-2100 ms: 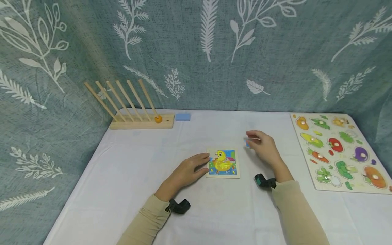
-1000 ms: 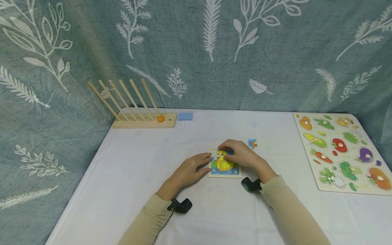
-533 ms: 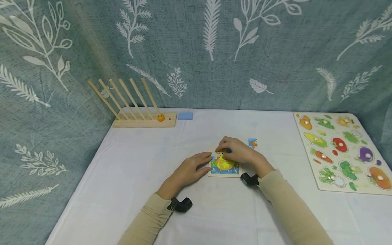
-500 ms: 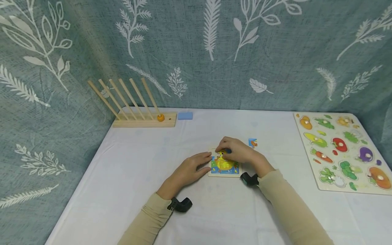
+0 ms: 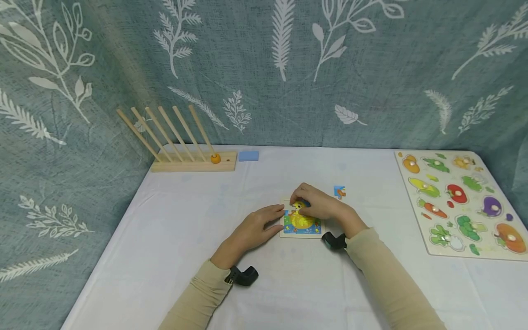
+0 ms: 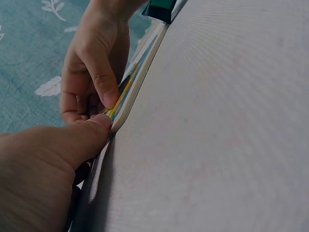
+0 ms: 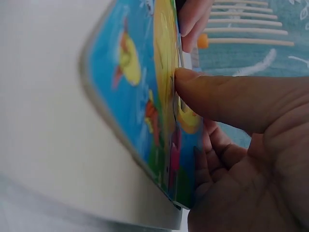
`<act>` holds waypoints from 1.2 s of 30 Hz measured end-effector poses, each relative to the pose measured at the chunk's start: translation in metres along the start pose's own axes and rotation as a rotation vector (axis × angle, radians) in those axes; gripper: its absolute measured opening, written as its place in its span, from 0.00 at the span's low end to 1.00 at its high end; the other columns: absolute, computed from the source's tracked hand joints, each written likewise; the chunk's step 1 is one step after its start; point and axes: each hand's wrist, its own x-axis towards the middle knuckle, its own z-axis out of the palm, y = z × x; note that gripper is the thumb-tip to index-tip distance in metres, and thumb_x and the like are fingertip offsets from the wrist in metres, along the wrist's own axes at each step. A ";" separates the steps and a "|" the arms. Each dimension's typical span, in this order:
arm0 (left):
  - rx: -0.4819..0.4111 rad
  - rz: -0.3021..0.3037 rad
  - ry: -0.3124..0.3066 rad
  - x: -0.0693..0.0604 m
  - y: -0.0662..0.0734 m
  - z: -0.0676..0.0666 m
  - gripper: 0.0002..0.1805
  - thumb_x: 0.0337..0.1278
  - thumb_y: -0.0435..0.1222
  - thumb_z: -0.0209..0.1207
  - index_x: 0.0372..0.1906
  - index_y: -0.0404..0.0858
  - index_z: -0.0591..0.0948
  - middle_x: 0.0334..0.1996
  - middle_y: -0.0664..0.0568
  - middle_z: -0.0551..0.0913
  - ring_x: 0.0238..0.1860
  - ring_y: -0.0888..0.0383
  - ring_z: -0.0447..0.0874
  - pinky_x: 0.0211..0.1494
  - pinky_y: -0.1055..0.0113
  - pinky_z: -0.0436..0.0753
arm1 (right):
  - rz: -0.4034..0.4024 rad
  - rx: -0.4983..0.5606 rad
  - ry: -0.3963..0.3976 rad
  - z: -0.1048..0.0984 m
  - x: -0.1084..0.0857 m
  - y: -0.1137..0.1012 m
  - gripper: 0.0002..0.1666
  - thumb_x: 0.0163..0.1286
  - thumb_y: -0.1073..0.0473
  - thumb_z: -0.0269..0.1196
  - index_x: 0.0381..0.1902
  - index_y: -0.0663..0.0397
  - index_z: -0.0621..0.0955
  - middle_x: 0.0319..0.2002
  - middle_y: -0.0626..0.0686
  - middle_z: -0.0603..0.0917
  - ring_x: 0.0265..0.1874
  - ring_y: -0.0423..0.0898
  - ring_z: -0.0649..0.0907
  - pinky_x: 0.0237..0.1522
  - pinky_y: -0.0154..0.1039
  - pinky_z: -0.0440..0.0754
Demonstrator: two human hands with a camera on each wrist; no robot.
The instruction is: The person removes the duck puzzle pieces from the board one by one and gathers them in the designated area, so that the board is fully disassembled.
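Note:
A small square duck jigsaw puzzle in a pale wooden frame (image 5: 303, 236) lies before me, with a bare patch at its upper left. My left hand (image 5: 253, 229) rests against the frame's left edge, its fingers and thumb spread apart. From the right, my right hand (image 5: 319, 204) reaches over the upper part of the picture. It pinches a puzzle piece at the duck's head; its thumb (image 7: 207, 94) lies on the yellow picture in the right wrist view, and the fingers partly hide the piece. A loose blue and orange puzzle piece (image 5: 339, 191) lies beyond the frame.
A wooden peg rack (image 5: 194, 168) with one orange bead stands at the back left, a blue block (image 5: 249, 156) beside it. At the right lies a large vegetable knob puzzle board (image 5: 441, 233). A patterned curtain (image 5: 264, 101) hangs behind the white-covered table.
My right hand has set the blue and orange piece down on the table and moved left onto the duck puzzle, where it now grips near the duck's head. My left hand stays at the frame.

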 end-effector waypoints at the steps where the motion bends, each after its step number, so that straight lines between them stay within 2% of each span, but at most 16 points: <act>1: 0.000 -0.001 0.001 0.000 0.000 0.000 0.24 0.61 0.41 0.60 0.60 0.35 0.76 0.63 0.46 0.74 0.65 0.49 0.71 0.66 0.56 0.73 | -0.002 0.007 0.003 0.000 0.000 0.000 0.12 0.66 0.65 0.60 0.47 0.51 0.78 0.49 0.53 0.73 0.52 0.50 0.74 0.62 0.49 0.72; 10: 0.000 0.008 0.003 0.000 -0.002 0.002 0.24 0.62 0.42 0.59 0.60 0.35 0.76 0.63 0.46 0.74 0.65 0.49 0.71 0.66 0.56 0.73 | -0.021 0.028 0.061 0.004 -0.001 0.006 0.14 0.64 0.64 0.62 0.48 0.49 0.80 0.50 0.51 0.76 0.54 0.50 0.75 0.61 0.50 0.73; 18: 0.011 0.002 -0.011 -0.001 -0.002 0.003 0.24 0.62 0.42 0.59 0.60 0.35 0.76 0.64 0.46 0.73 0.65 0.49 0.71 0.66 0.56 0.73 | -0.029 -0.053 0.117 0.009 -0.007 0.001 0.16 0.65 0.63 0.63 0.51 0.53 0.81 0.52 0.53 0.78 0.55 0.52 0.73 0.60 0.51 0.73; 23: 0.021 0.010 -0.003 -0.001 -0.003 0.003 0.25 0.62 0.43 0.59 0.60 0.35 0.76 0.64 0.46 0.73 0.65 0.49 0.71 0.66 0.56 0.73 | -0.011 -0.099 0.124 0.008 -0.008 -0.005 0.16 0.65 0.63 0.62 0.51 0.55 0.81 0.52 0.54 0.78 0.55 0.52 0.73 0.60 0.51 0.73; 36: 0.019 -0.004 -0.010 0.000 -0.002 0.002 0.25 0.62 0.43 0.59 0.61 0.36 0.76 0.64 0.46 0.73 0.65 0.49 0.71 0.66 0.56 0.73 | 0.020 -0.119 0.132 0.009 -0.008 -0.007 0.16 0.65 0.62 0.63 0.51 0.54 0.81 0.52 0.54 0.78 0.55 0.53 0.75 0.61 0.51 0.74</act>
